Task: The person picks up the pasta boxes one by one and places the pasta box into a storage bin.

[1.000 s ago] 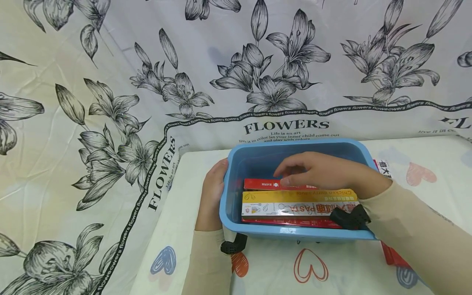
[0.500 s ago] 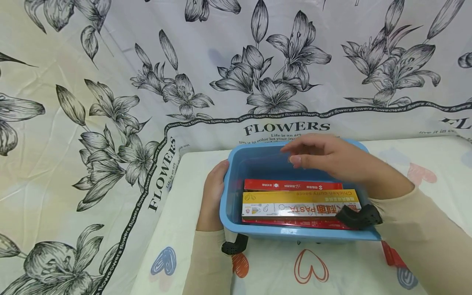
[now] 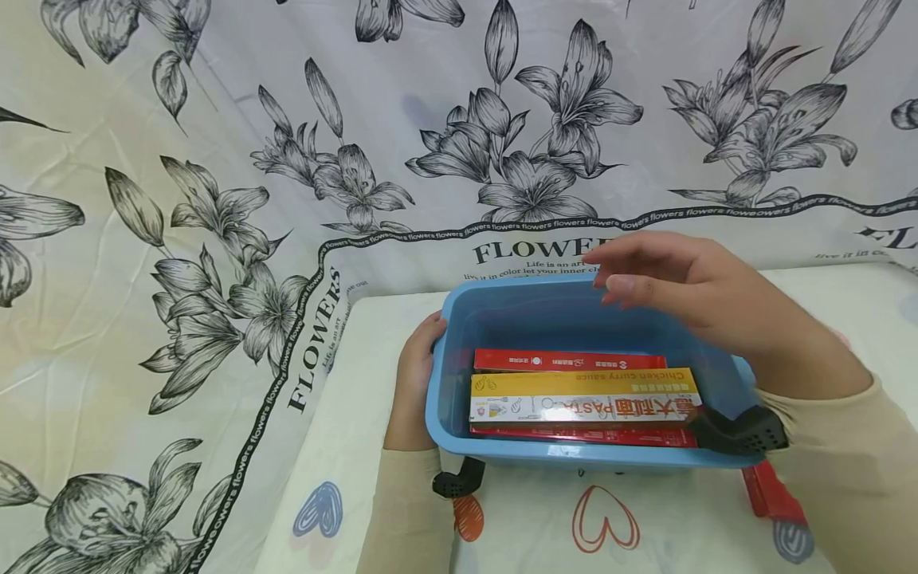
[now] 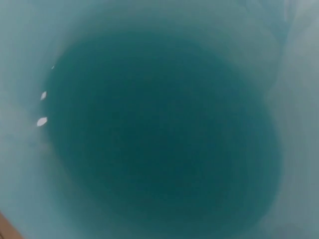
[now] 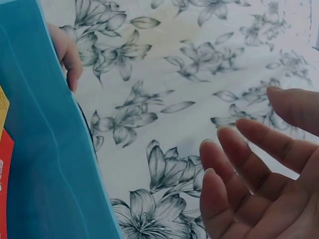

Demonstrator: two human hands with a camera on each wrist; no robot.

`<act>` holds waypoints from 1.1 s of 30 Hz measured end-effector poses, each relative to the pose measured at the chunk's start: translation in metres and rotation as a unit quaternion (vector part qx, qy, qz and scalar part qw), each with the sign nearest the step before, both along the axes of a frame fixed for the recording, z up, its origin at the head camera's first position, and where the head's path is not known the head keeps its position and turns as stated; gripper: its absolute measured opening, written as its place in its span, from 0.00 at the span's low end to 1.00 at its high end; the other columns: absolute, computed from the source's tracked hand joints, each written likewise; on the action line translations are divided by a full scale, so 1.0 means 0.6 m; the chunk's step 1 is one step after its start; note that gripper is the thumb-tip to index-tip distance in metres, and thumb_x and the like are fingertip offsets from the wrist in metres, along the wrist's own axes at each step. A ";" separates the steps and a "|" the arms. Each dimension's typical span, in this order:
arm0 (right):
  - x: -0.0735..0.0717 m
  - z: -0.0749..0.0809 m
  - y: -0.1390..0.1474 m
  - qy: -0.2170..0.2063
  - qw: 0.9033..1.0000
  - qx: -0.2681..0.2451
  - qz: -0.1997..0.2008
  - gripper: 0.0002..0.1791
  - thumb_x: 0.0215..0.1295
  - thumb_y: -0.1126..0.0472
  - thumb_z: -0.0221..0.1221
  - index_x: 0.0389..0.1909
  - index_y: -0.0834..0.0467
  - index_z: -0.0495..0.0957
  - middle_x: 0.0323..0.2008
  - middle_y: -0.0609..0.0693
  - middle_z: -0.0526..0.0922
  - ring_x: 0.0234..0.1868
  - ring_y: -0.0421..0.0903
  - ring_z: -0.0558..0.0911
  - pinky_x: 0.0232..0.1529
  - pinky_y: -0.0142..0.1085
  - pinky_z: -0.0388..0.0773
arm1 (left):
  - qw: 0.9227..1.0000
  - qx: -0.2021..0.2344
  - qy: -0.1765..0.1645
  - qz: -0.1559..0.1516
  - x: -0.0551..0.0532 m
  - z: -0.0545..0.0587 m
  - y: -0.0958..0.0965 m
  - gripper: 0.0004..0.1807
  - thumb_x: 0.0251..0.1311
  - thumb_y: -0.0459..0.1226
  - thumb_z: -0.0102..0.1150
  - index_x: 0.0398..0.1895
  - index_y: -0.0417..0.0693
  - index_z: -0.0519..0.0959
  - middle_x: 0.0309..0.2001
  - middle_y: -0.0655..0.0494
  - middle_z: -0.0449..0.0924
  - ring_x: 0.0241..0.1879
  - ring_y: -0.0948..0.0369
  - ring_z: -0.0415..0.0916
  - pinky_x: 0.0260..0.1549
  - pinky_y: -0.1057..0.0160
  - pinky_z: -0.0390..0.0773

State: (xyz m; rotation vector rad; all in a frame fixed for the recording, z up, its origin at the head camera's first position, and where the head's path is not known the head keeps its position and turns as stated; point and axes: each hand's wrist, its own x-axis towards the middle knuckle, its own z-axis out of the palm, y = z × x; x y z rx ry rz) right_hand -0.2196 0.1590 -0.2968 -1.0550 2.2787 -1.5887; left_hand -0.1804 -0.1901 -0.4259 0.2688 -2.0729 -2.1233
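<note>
A blue plastic bin (image 3: 574, 453) stands on the table with long flat boxes lying inside. The top one is a yellow and white pasta box (image 3: 584, 396), flanked by a red box (image 3: 566, 360) behind it and more red in front. My left hand (image 3: 416, 375) grips the bin's left side, fingers at the rim. Blue bin wall (image 4: 159, 129) fills the left wrist view. My right hand (image 3: 688, 287) hovers over the back right corner of the bin, holding nothing. In the right wrist view its fingers (image 5: 234, 149) are loosely bent and apart from the bin.
Another red box (image 3: 770, 488) lies on the table to the right of the bin, partly under my right sleeve. A flower-print cloth (image 3: 344, 159) hangs behind and at the left. The heart-print tablecloth (image 3: 531, 518) covers the table.
My right hand has risen from over the boxes, moving right and back toward the bin's far corner, uncovering the red box. The left hand stays on the bin.
</note>
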 end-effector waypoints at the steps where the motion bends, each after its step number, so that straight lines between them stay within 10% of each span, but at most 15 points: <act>1: 0.002 0.000 0.003 0.000 1.000 0.001 -0.008 0.20 0.85 0.63 0.57 0.72 0.51 0.80 0.59 0.53 0.85 0.56 0.53 0.85 0.54 0.37 0.83 | 1.000 0.011 0.004 -0.008 0.001 0.000 -0.001 0.28 0.82 0.46 0.42 0.75 0.42 0.76 0.68 0.46 0.80 0.66 0.48 0.77 0.67 0.42 0.75; 15: 0.036 -0.019 0.057 -0.001 0.997 -0.017 -0.076 0.21 0.85 0.66 0.55 0.73 0.56 0.78 0.58 0.58 0.83 0.55 0.54 0.86 0.55 0.33 0.82 | 0.987 0.127 0.029 -0.096 0.002 -0.027 -0.003 0.30 0.81 0.49 0.40 0.79 0.50 0.69 0.72 0.44 0.73 0.70 0.45 0.69 0.70 0.36 0.68; 22: 0.035 -0.048 0.084 -0.016 0.993 -0.113 -0.032 0.23 0.82 0.76 0.51 0.73 0.67 0.75 0.58 0.65 0.81 0.55 0.55 0.86 0.56 0.32 0.82 | 0.992 0.105 -0.018 -0.073 0.008 -0.037 -0.001 0.36 0.78 0.59 0.42 0.86 0.64 0.61 0.78 0.56 0.67 0.75 0.46 0.64 0.70 0.32 0.65; 33: 0.046 -0.089 0.118 -0.038 0.977 -0.209 -0.016 0.25 0.79 0.82 0.46 0.73 0.74 0.70 0.60 0.63 0.81 0.57 0.52 0.83 0.54 0.33 0.83 | 0.990 0.107 0.018 -0.094 0.000 -0.039 -0.003 0.37 0.78 0.55 0.38 0.85 0.54 0.61 0.78 0.49 0.68 0.76 0.45 0.64 0.72 0.32 0.61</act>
